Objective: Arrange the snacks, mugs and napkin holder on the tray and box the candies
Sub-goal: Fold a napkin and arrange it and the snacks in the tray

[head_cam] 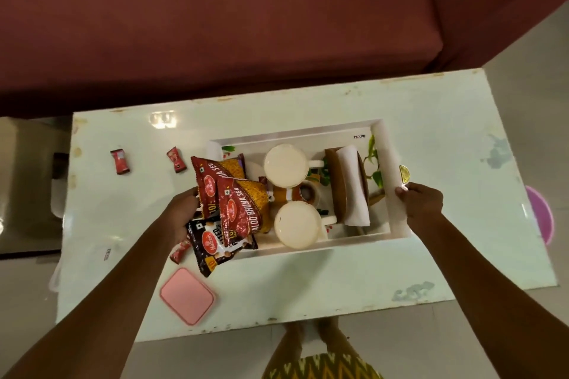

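Together, left hand (182, 213) and right hand (421, 200) grip tray (390, 148).

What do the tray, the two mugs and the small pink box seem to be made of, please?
Tray: white, smooth, slightly glossy, with printed leaves inside; probably melamine or plastic. Mugs: cream, smooth with a soft sheen, white handles; likely glazed ceramic, though plastic is possible. Pink box: even matte colour, rounded moulded corners; probably plastic.

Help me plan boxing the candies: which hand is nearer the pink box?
Left. The left hand is at the snack packets, just beyond the pink box; the right hand grips the tray at its right rim, far to the box's right.
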